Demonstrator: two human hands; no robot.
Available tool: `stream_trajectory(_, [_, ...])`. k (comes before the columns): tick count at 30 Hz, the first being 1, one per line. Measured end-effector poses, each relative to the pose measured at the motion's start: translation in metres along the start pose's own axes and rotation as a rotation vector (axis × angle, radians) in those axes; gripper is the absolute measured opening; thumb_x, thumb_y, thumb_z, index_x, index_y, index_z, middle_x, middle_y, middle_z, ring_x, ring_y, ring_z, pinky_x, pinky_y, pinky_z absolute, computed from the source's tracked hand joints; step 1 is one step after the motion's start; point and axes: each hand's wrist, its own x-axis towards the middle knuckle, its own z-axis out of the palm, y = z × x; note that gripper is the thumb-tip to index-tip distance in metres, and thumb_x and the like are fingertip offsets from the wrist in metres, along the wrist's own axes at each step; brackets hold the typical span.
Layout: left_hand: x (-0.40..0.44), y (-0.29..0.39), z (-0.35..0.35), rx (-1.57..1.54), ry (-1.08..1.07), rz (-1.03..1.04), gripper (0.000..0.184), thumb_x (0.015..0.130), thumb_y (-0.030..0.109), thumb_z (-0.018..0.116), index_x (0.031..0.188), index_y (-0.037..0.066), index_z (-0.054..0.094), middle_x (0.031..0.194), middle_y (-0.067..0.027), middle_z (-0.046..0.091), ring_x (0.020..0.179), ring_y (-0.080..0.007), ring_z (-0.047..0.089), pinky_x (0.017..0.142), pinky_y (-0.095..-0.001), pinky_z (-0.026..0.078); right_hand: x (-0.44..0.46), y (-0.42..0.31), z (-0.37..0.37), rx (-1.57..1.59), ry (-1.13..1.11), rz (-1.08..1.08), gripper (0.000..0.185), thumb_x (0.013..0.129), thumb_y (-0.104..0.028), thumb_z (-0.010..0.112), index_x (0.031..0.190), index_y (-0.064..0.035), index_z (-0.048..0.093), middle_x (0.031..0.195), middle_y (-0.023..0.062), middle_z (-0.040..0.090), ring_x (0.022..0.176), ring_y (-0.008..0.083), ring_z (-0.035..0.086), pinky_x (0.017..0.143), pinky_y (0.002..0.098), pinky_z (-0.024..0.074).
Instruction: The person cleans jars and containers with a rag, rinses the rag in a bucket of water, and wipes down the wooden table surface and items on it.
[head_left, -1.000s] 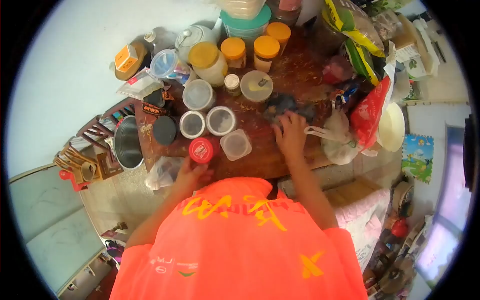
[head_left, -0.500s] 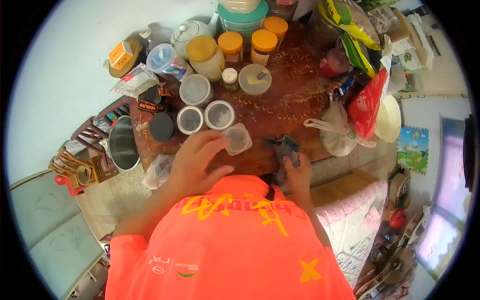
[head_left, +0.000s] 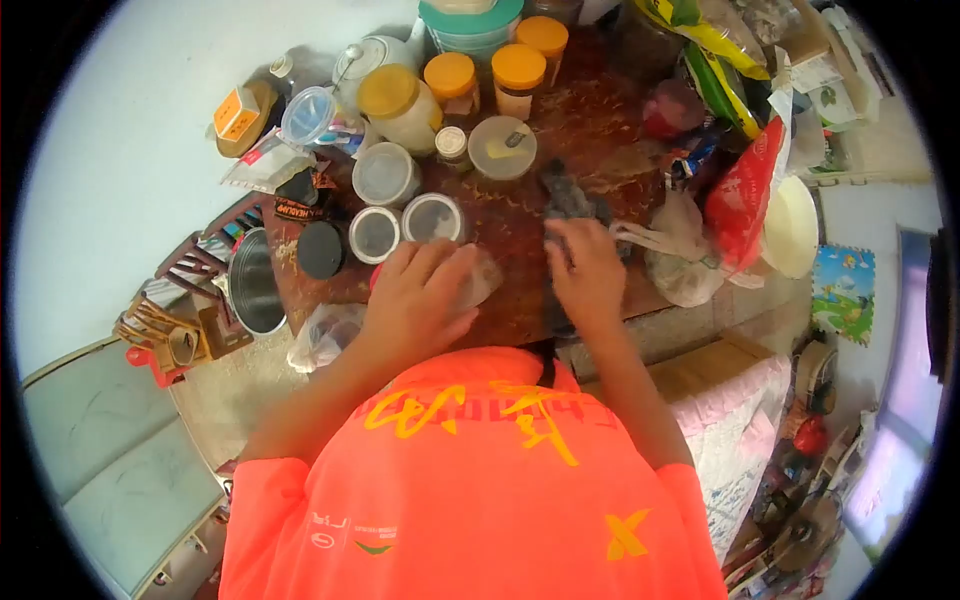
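My left hand point(head_left: 425, 297) is at the near side of the table with its fingers curved. A small clear square plastic container point(head_left: 485, 281) sits between its thumb and forefinger, partly covered by the hand. Just left of that hand a bit of something red shows. Two clear round jars with white rims, the left jar point(head_left: 375, 235) and the right jar point(head_left: 433, 217), stand just beyond my fingers. My right hand point(head_left: 590, 275) is closed on a dark grey cloth point(head_left: 574, 194), which spreads over the tabletop ahead of the fingers.
Behind the jars stand a frosted tub point(head_left: 385, 174), a round lidded container point(head_left: 502, 149) and orange-lidded jars point(head_left: 518, 68). A black round lid point(head_left: 321, 250) is at left. On the right are a tied plastic bag point(head_left: 685, 265) and a red packet point(head_left: 745, 200) on the wooden table point(head_left: 600, 150).
My right hand has moved forward, away from my body, and the cloth now reaches farther across the table. My left hand has shifted slightly and covers more of the clear container.
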Motion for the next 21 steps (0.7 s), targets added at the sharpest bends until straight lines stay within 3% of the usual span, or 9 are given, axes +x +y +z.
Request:
stream_trajectory(1, [-0.005, 0.001, -0.005, 0.003, -0.003, -0.004, 0.07, 0.062, 0.015, 0.08, 0.125, 0.005, 0.053, 0.116, -0.0144, 0.055, 0.099, -0.0332, 0.052, 0.086, -0.0422, 0.045, 0.0, -0.002, 0.007, 0.005, -0.002, 0.0, 0.044, 0.077, -0.014, 0.071, 0.119, -0.0124, 0.058, 0.119, 0.0089, 0.054, 0.102, 0.0305, 0.06, 0.084, 0.0394, 0.05])
stream_trajectory(3, [-0.016, 0.003, -0.013, -0.008, 0.028, -0.017, 0.069, 0.061, 0.015, 0.081, 0.124, 0.004, 0.054, 0.114, -0.0148, 0.056, 0.096, -0.034, 0.054, 0.084, -0.0435, 0.046, 0.004, -0.01, 0.026, 0.025, -0.215, 0.073, 0.043, 0.077, -0.014, 0.071, 0.118, -0.0138, 0.06, 0.117, 0.0062, 0.055, 0.099, 0.0285, 0.061, 0.08, 0.0388, 0.0519])
stream_trajectory(6, [-0.039, 0.003, -0.012, 0.002, 0.015, -0.059, 0.068, 0.063, 0.017, 0.081, 0.124, 0.005, 0.053, 0.114, -0.0165, 0.056, 0.095, -0.038, 0.054, 0.081, -0.0466, 0.048, 0.005, -0.01, 0.052, -0.095, -0.246, 0.063, 0.033, 0.079, -0.018, 0.071, 0.111, -0.0145, 0.062, 0.108, 0.008, 0.056, 0.093, 0.0283, 0.063, 0.073, 0.0401, 0.0534])
stream_trajectory(14, [-0.068, 0.001, -0.012, -0.063, 0.039, -0.12, 0.067, 0.064, 0.018, 0.08, 0.123, 0.003, 0.053, 0.114, -0.0161, 0.056, 0.096, -0.0364, 0.054, 0.081, -0.0441, 0.049, -0.002, -0.011, 0.053, -0.275, -0.388, 0.079, 0.017, 0.079, -0.019, 0.069, 0.094, -0.0136, 0.067, 0.092, 0.0093, 0.061, 0.074, 0.0305, 0.064, 0.063, 0.0419, 0.0519])
stream_trajectory(16, [-0.069, -0.001, -0.013, -0.077, 0.039, -0.117, 0.067, 0.064, 0.018, 0.08, 0.123, 0.003, 0.053, 0.115, -0.0161, 0.056, 0.097, -0.0365, 0.054, 0.082, -0.0442, 0.049, -0.011, -0.014, 0.042, 0.169, -0.367, 0.256, 0.017, 0.082, -0.018, 0.068, 0.091, -0.0048, 0.064, 0.086, 0.0085, 0.065, 0.066, 0.0243, 0.064, 0.059, 0.034, 0.0508])
stream_trajectory(17, [-0.07, -0.003, -0.011, -0.098, 0.062, -0.083, 0.067, 0.065, 0.019, 0.08, 0.124, 0.003, 0.053, 0.115, -0.016, 0.056, 0.097, -0.0365, 0.054, 0.082, -0.0442, 0.049, -0.014, -0.016, 0.034, 0.162, -0.362, 0.25, 0.017, 0.082, -0.018, 0.068, 0.091, -0.0048, 0.064, 0.086, 0.0085, 0.065, 0.066, 0.0243, 0.064, 0.059, 0.034, 0.0508])
stream_trajectory(19, [-0.072, -0.004, -0.011, -0.128, 0.086, -0.032, 0.068, 0.065, 0.019, 0.081, 0.124, 0.002, 0.053, 0.115, -0.0159, 0.056, 0.097, -0.0365, 0.054, 0.082, -0.0441, 0.049, -0.018, -0.031, 0.009, 0.837, -0.413, 0.844, 0.018, 0.085, -0.02, 0.069, 0.092, -0.0032, 0.064, 0.083, 0.0046, 0.066, 0.06, 0.0115, 0.055, 0.054, 0.0252, 0.0437])
stream_trajectory(20, [-0.07, -0.003, -0.012, -0.139, 0.071, -0.034, 0.068, 0.065, 0.019, 0.081, 0.124, 0.002, 0.053, 0.115, -0.0158, 0.056, 0.098, -0.0366, 0.054, 0.083, -0.044, 0.049, -0.023, -0.038, -0.002, 0.829, -0.393, 0.849, 0.018, 0.085, -0.02, 0.069, 0.092, -0.0032, 0.064, 0.083, 0.0046, 0.066, 0.06, 0.0115, 0.055, 0.054, 0.0252, 0.0437])
stream_trajectory(21, [-0.069, -0.003, -0.012, -0.15, 0.056, -0.031, 0.069, 0.064, 0.018, 0.081, 0.125, 0.002, 0.053, 0.115, -0.0157, 0.056, 0.098, -0.0368, 0.054, 0.083, -0.0438, 0.049, -0.027, -0.045, -0.011, 0.949, -0.332, 0.938, 0.018, 0.087, -0.02, 0.067, 0.092, -0.0029, 0.064, 0.082, 0.0027, 0.065, 0.056, 0.0074, 0.049, 0.05, 0.0225, 0.0377])
